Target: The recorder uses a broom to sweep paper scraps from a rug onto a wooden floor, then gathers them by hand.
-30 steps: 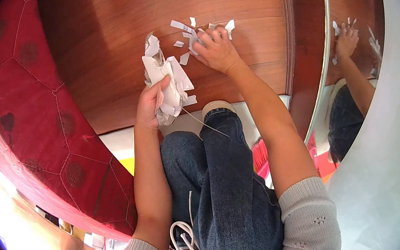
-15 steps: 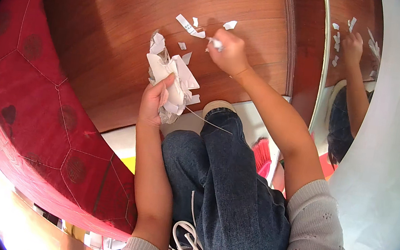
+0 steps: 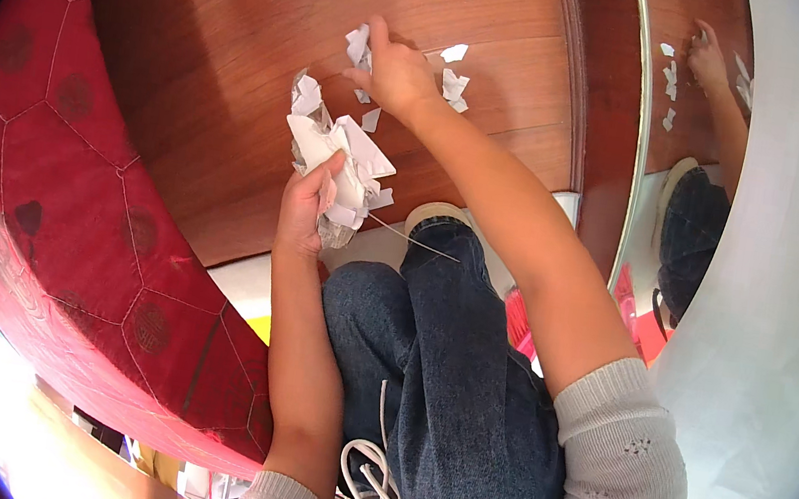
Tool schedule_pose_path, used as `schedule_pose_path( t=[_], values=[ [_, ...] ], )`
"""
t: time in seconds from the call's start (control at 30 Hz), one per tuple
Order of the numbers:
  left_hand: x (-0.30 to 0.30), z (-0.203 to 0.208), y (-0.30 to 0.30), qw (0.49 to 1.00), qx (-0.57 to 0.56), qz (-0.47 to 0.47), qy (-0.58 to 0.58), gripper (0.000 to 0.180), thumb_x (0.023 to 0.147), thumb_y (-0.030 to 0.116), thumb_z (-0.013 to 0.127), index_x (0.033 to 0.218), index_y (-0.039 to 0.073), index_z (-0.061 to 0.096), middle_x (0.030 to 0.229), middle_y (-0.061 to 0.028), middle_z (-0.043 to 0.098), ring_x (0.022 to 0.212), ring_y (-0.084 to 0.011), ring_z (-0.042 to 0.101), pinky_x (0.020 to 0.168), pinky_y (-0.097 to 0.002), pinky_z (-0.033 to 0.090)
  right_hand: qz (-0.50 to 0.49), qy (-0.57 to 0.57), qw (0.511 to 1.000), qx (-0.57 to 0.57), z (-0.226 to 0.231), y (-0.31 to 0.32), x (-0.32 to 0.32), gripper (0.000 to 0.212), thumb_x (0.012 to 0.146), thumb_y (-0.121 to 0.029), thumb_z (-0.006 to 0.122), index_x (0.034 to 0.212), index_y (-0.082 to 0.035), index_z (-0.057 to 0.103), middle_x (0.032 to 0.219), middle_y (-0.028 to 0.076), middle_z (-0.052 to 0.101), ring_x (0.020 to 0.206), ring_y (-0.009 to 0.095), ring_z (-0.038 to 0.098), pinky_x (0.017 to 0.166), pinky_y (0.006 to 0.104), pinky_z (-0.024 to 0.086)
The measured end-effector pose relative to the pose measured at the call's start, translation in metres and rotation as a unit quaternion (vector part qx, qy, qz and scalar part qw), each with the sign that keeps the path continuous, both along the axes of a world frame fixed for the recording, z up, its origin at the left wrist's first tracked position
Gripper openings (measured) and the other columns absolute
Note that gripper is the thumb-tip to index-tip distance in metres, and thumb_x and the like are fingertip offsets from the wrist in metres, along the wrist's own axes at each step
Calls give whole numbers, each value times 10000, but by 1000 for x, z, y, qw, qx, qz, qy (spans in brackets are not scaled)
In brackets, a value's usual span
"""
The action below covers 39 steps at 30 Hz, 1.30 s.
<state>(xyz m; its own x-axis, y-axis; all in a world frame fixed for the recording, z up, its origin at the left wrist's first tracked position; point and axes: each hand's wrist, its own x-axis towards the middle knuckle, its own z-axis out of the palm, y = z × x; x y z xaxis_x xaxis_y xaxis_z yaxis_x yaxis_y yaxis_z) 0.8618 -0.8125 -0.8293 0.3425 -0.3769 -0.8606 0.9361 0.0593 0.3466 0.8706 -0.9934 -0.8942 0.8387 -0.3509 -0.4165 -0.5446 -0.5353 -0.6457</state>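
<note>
My left hand (image 3: 308,202) is closed around a bundle of torn white paper (image 3: 343,156), its thumb pressed on top. Clear crinkled plastic shows at the bundle's lower end. Above the wooden floor, my right hand (image 3: 397,73) has its thumb and index finger spread at either side of a white paper scrap (image 3: 357,44). Part of that scrap is hidden by the hand. To the right of these fingers lies a small heap of paper pieces (image 3: 454,89), with a single scrap (image 3: 455,53) just beyond it. A small piece (image 3: 370,119) lies between my hands.
A red quilted cushioned edge (image 3: 77,167) curves along the left. At the right stands a mirror (image 3: 687,136) reflecting my arm and the scraps. A pinkish-red broom head (image 3: 518,321) is partly hidden beside my jeans-clad legs (image 3: 462,389).
My right hand has let go of its crumpled paper, which now lies on the floor to the right. It has moved left to another scrap and its fingers have spread.
</note>
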Motion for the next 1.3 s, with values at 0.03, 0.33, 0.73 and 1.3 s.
schedule_pose_path(
  t=[0.03,0.33,0.73,1.3],
  values=[
    [0,1,-1,1000,20,-11,-3,333,782,141,591,1071,-6,515,880,-63,604,703,-151,597,593,-270,483,14,-19,999,-41,-2,1,-3,470,753,-262,622,1075,-36,364,833,209,591,782,379,574,675,433,464],
    [-3,-2,-7,1000,17,20,2,338,779,142,602,1072,-5,518,907,-61,599,753,-151,589,632,-265,475,79,-151,964,-202,-31,5,-37,208,720,-193,604,772,-34,481,632,118,558,622,300,579,533,380,470],
    [-1,2,-10,1000,14,12,-4,347,773,137,597,1077,-6,511,874,-75,610,712,-162,609,607,-276,495,-168,-177,960,-136,-3,-78,-66,179,701,-195,590,728,-22,551,754,178,552,689,330,568,603,410,457],
    [-1,-2,-4,1000,-7,9,12,320,788,137,577,1067,-7,514,875,-75,608,713,-170,608,601,-283,497,-223,-74,971,-50,0,-23,-174,409,695,-65,567,1077,-47,421,855,218,574,766,387,571,613,414,463]
  ],
)
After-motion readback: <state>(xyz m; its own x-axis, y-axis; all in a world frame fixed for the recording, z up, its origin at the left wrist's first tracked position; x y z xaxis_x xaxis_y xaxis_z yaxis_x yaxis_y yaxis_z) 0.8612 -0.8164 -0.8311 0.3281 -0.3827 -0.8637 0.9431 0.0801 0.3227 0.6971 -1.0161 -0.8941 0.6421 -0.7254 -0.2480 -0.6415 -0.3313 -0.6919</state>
